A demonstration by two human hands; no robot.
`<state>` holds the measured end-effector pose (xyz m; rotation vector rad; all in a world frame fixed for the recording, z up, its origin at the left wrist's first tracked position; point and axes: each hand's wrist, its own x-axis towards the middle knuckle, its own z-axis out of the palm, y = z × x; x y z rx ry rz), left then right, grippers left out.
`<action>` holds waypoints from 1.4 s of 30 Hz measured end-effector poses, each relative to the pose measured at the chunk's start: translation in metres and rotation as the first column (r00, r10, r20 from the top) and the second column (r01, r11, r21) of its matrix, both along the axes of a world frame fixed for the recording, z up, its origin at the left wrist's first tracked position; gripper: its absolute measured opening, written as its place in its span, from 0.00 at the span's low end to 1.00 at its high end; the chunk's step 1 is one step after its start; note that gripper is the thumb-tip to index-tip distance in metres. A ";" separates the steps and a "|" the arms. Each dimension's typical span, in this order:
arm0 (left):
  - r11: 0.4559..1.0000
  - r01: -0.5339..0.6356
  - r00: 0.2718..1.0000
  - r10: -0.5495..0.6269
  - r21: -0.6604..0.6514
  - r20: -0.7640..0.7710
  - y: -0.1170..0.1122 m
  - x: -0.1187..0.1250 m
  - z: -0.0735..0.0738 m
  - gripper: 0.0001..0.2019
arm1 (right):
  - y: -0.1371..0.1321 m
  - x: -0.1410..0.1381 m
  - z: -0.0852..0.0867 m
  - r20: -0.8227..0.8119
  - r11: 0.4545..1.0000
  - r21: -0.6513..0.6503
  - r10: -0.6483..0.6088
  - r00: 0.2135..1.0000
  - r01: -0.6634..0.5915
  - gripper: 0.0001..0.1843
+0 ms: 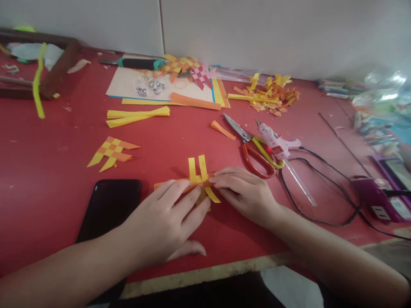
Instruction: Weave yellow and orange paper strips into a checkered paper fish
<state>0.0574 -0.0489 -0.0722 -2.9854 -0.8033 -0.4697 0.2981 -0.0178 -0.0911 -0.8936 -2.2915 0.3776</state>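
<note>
On the red table (48, 179), both my hands press on a small weave of yellow and orange paper strips (199, 173). My left hand (163, 222) lies flat with fingers stretched over the orange strips at the weave's left side. My right hand (245, 192) has its fingertips pressed together on the weave's right end. Two yellow strip ends stick up behind my fingers, and another points down to the right.
A black phone (109, 205) lies by my left wrist. Scissors (253, 149) and a pink glue gun (279, 145) with its cable lie to the right. A woven paper fish (111, 152), loose yellow strips (138, 116), a scrap pile (269, 95) and card sheets (128, 83) lie further back.
</note>
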 end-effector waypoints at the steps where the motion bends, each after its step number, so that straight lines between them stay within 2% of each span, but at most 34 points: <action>1: 1.000 -0.001 1.000 0.001 0.000 -0.003 0.000 0.000 0.000 0.36 | 0.000 0.000 0.000 0.003 1.000 -0.001 0.000 1.000 0.000 0.11; 16: 1.000 -0.009 1.000 0.009 0.006 -0.001 0.001 0.001 0.000 0.36 | 0.000 0.000 0.000 0.005 1.000 -0.001 0.008 1.000 -0.008 0.11; 23: 1.000 -0.003 1.000 0.003 -0.004 0.008 0.000 0.004 0.000 0.39 | -0.001 -0.003 0.004 0.006 0.995 -0.090 -0.036 0.999 0.036 0.10; 27: 1.000 -0.003 0.993 0.001 0.016 0.121 0.000 0.006 -0.002 0.39 | -0.002 -0.005 0.012 0.050 0.980 -0.164 -0.103 0.993 0.110 0.09; 30: 1.000 -0.014 0.982 0.010 0.017 0.189 0.000 0.007 -0.004 0.40 | -0.002 -0.006 0.016 0.071 0.968 -0.204 -0.133 0.989 0.144 0.13; 38: 1.000 -0.017 0.979 0.019 -0.013 0.205 0.000 0.008 -0.003 0.41 | 0.000 -0.014 0.017 0.041 0.930 -0.339 -0.135 0.990 0.141 0.28; 42: 1.000 -0.023 0.978 0.023 -0.002 0.209 0.000 0.008 -0.001 0.42 | 0.000 -0.017 0.016 0.022 0.943 -0.288 -0.166 0.986 0.165 0.28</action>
